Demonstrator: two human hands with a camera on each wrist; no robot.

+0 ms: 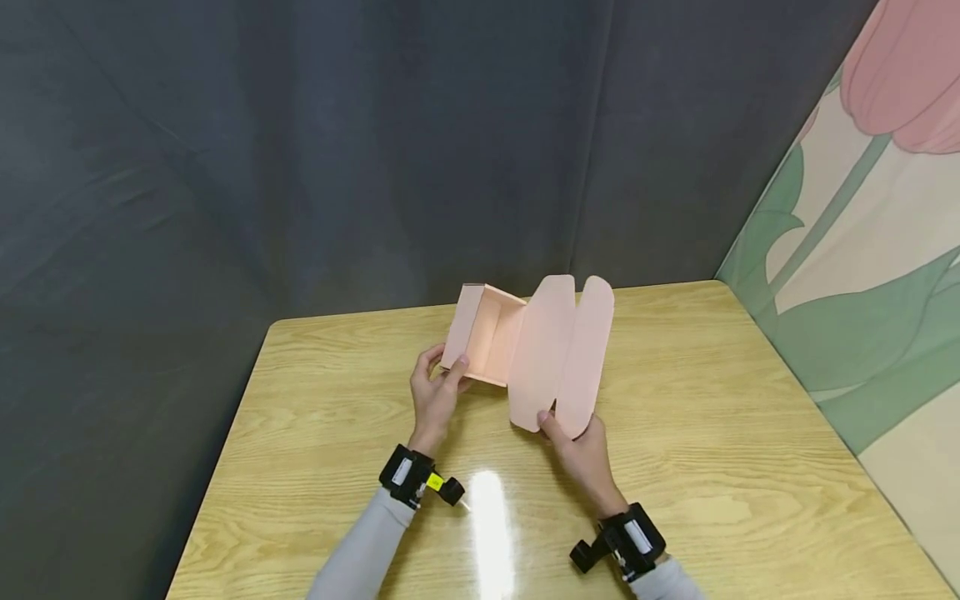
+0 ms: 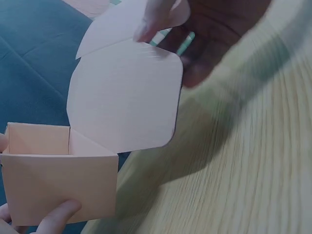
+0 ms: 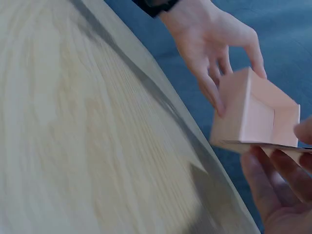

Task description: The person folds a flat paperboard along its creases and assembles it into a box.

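A pink cardboard box point(image 1: 497, 335) is held above the wooden table, its lid folded out to the right and its inside bare. My left hand point(image 1: 437, 402) grips the box body at its near left end, thumb on the near wall. With my right hand point(image 1: 583, 454) I pinch the near end of the lid point(image 1: 543, 354) around the crease where its front flap point(image 1: 587, 358) begins. In the left wrist view the lid point(image 2: 124, 97) stands up from the box's rim. The right wrist view shows the left fingers along the box's outer wall point(image 3: 231, 109).
The wooden table point(image 1: 315, 467) lies beneath both hands, with a bright light reflection near its front. A dark curtain point(image 1: 420, 150) hangs behind the table's far edge. At the right is a flower-patterned panel point(image 1: 862, 275). Each wrist wears a black camera mount point(image 1: 633, 542).
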